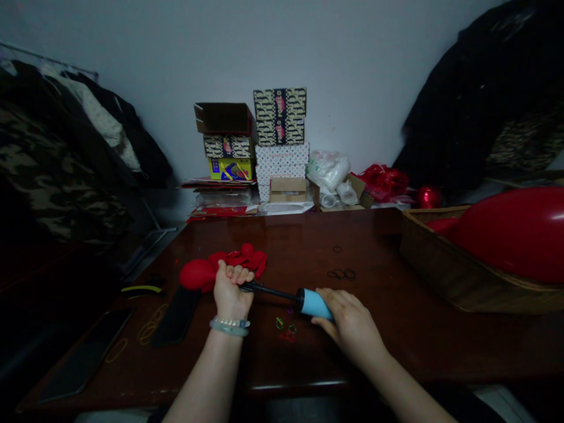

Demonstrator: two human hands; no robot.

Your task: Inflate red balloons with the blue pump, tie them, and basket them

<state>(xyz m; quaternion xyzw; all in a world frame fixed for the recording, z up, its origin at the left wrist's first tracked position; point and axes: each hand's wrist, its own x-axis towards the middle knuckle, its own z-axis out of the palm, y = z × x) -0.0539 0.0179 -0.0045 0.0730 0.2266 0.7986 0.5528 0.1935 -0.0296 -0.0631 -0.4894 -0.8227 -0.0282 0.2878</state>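
My left hand [232, 292] is closed around the nozzle end of a balloon pump [314, 304], where the neck of a red balloon [195, 274] appears pinched; the fingers hide the join. The balloon is partly filled and sticks out to the left of the hand. On the pump's blue barrel, my right hand [352, 322] is wrapped, with the black rod showing between both hands. Behind my left hand lies a pile of limp red balloons [259, 261]. Small coloured rubber bands [287, 330] lie on the table below the pump.
A wicker basket [458, 294] with a large red balloon [515, 235] stands at the right of the brown table [374, 235]. Black bands [341, 274] lie mid-table. At left are dark phones [176, 317] and yellow bands [152, 326]. Stacked boxes [282, 161] stand behind.
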